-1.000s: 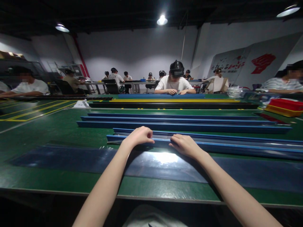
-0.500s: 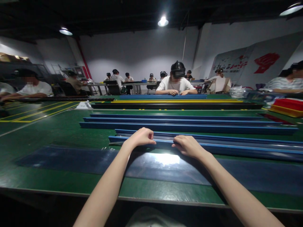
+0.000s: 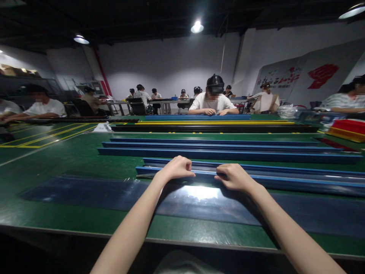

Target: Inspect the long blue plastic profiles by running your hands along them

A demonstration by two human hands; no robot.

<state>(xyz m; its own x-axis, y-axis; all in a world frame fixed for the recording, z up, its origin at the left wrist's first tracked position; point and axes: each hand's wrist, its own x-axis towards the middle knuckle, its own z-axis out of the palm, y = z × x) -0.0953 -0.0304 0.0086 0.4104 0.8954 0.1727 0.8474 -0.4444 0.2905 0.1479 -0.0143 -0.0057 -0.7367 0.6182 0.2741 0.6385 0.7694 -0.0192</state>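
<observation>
Green bench (image 3: 71,152) | left hand (image 3: 178,168), right hand (image 3: 236,177) pinch near strip (image 3: 205,177) | strip now slightly further right with them: grip holds

Loving the palette: tabletop (image 3: 85,163) is showing deep green, yellow lines (image 3: 30,146) are striping the left, channel strip (image 3: 285,185) is flashing brighter blue edges, flat sheet (image 3: 94,192) is looking navy, black bar (image 3: 213,128) is sporting yellow flecks.
</observation>
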